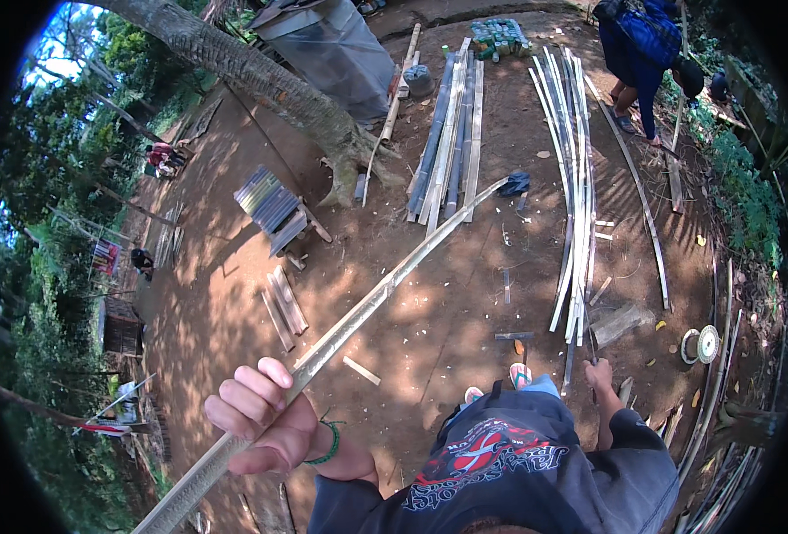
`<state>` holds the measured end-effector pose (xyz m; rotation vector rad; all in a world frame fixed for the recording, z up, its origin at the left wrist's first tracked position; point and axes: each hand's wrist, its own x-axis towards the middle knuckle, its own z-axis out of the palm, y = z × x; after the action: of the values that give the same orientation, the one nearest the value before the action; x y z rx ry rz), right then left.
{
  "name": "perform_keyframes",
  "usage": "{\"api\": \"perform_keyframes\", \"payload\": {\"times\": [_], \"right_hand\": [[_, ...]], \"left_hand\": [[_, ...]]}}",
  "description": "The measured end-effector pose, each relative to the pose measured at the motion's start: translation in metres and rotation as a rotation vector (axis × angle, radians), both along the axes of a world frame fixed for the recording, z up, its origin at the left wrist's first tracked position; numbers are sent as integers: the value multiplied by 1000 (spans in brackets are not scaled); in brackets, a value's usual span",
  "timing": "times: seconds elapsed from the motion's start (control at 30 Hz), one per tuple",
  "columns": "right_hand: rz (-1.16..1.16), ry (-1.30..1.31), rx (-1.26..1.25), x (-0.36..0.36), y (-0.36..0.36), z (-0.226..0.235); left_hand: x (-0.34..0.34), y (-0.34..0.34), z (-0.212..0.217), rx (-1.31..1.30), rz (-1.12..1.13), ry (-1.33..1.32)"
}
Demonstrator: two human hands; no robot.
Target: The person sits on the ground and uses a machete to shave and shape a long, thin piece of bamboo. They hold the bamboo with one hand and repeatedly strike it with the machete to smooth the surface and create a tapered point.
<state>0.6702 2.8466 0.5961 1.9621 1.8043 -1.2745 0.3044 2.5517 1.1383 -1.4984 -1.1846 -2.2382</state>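
A long split bamboo strip runs diagonally from the lower left edge up to the middle of the head view. My left hand is closed around its lower part, with a green band on the wrist. The strip's pale inner face shows, and its far end is beside a dark crumpled object. Low at my right side, my right hand grips what looks like a machete, its narrow dark blade pointing away from me. Just beyond it lies a wooden block.
Bamboo strips lie bundled ahead right; wider bamboo pieces lie ahead. A small bamboo bench stands left, near a leaning tree trunk. Another person bends at far right. A spool rests at right.
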Motion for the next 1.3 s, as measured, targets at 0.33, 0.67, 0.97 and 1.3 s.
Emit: {"api": "perform_keyframes", "payload": {"times": [0.33,0.67,0.97,1.3], "right_hand": [[64,382,237,-138,-65,137],[762,1190,35,-228,-167,394],[659,850,37,-243,-138,317],[651,522,95,-261,-75,219]], "left_hand": [[-9,10,7,112,-219,79],[50,18,-19,285,220,-179],[59,12,-44,188,180,-191],[55,18,-52,186,183,-172]]}}
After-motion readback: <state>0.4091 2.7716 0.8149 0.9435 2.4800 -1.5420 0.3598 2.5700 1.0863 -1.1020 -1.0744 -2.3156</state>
